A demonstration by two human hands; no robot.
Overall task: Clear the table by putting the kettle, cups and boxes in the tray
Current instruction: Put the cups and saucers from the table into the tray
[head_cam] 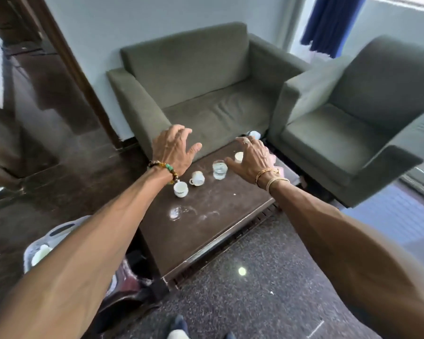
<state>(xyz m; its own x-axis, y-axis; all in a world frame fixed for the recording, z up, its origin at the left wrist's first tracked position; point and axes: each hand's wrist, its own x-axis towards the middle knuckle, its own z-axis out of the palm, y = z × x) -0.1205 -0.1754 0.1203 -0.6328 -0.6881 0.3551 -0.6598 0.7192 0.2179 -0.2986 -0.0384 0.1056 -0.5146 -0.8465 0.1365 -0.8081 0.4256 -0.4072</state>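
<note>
On the dark wooden table point(206, 231) stand two white handled cups point(181, 189) point(197, 178), a clear glass point(219, 169) and a small white cup point(239, 157). Another white cup point(254, 134) shows at the table's far corner. My left hand point(173, 148) hovers open above the table's far left edge. My right hand point(250, 159) is open over the far right part, fingers spread, just right of the glass and partly covering something pink point(274, 159). A grey tray point(47, 238) sits low at the left, mostly hidden by my left forearm, with something white in it.
A green sofa point(206, 89) stands behind the table and a green armchair point(353, 123) to its right. Wet marks point(181, 212) lie on the table's middle. The floor in front is speckled grey; my feet show at the bottom.
</note>
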